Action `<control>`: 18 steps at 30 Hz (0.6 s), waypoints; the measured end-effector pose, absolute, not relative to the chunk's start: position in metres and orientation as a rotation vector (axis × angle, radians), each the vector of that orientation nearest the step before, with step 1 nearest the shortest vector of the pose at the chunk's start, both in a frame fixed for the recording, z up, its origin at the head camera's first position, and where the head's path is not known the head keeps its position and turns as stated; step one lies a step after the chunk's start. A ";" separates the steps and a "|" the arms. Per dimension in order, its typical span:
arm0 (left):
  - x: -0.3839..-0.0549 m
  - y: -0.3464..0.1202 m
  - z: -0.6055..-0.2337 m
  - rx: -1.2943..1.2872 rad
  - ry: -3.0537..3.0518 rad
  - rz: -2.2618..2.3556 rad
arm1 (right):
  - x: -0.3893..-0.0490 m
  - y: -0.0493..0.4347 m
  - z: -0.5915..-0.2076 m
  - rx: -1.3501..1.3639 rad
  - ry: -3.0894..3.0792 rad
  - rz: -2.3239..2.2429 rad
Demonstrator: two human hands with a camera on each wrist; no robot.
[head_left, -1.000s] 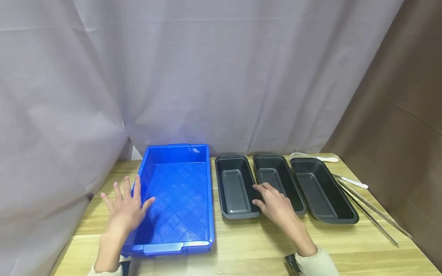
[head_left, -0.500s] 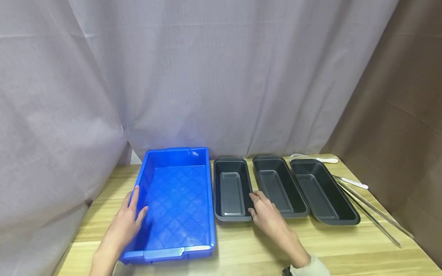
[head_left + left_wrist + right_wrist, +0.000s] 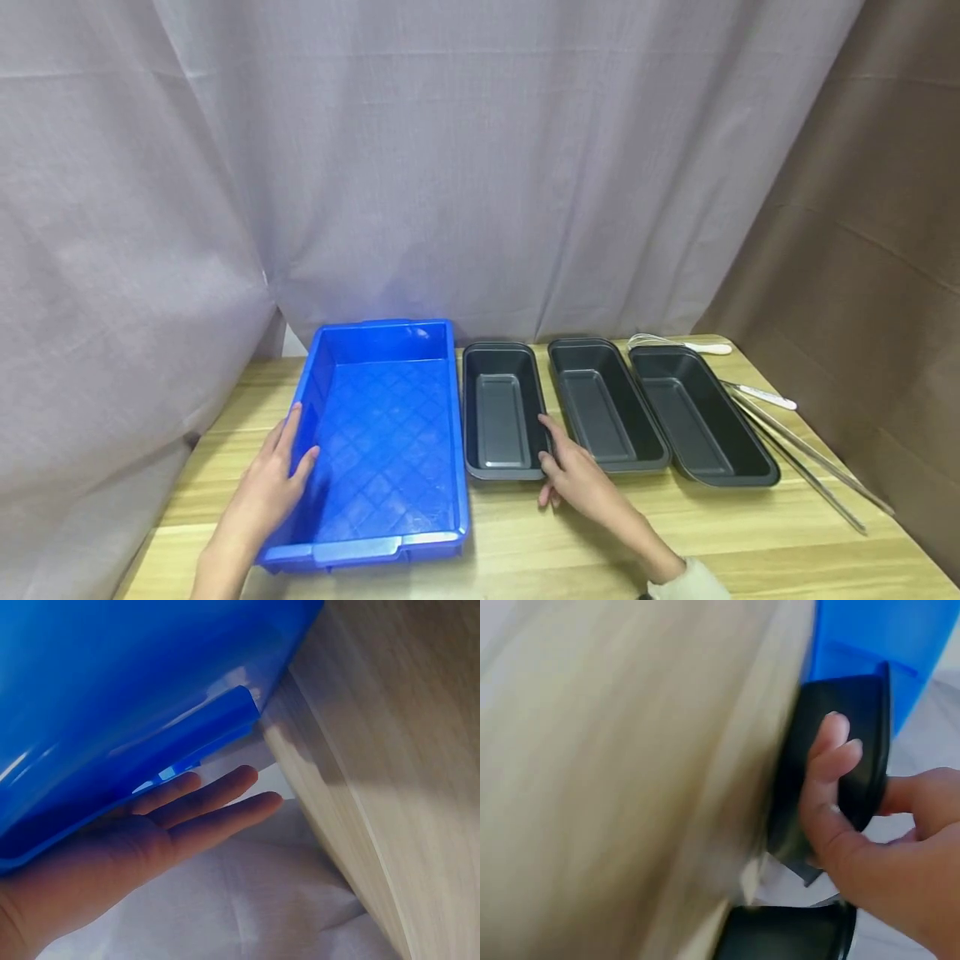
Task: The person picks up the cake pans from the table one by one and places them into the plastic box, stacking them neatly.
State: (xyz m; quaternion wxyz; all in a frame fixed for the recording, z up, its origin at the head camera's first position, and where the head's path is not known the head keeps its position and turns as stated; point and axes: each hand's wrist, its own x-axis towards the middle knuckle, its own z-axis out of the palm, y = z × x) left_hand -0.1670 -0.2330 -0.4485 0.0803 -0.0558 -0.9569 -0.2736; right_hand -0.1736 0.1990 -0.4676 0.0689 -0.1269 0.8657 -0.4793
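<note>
My left hand (image 3: 264, 483) lies over the left rim of the blue plastic bin (image 3: 390, 450), thumb inside. In the left wrist view, its fingers (image 3: 221, 817) stretch out straight along the bin's outside. My right hand (image 3: 577, 483) grips the right wall of the leftmost black loaf pan (image 3: 501, 417) near its front corner. Two curled fingers (image 3: 829, 754) show on the pan's outer side in the right wrist view; part of the hand passes behind the rim. To the right sit the middle loaf pan (image 3: 600, 408) and the rightmost loaf pan (image 3: 697, 417).
Behind the rightmost pan lies a whisk (image 3: 708, 348) with a white handle. Another white handle (image 3: 765, 396) and long thin metal rods (image 3: 813, 458) lie at the wooden table's (image 3: 517, 550) right side. A grey curtain (image 3: 480, 167) hangs behind.
My left hand has come from spread fingers down onto the bin's rim. The right hand has taken hold of the leftmost pan's wall, and that pan has turned slightly straighter.
</note>
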 end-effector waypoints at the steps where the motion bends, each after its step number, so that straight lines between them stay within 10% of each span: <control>1: -0.167 -0.233 -0.448 -0.163 -2.864 -0.819 | -0.175 0.200 -0.469 -0.390 2.551 -1.484; 18: -0.166 -0.231 -0.450 -0.151 -2.866 -0.813 | -0.176 0.191 -0.510 -0.271 1.458 -2.315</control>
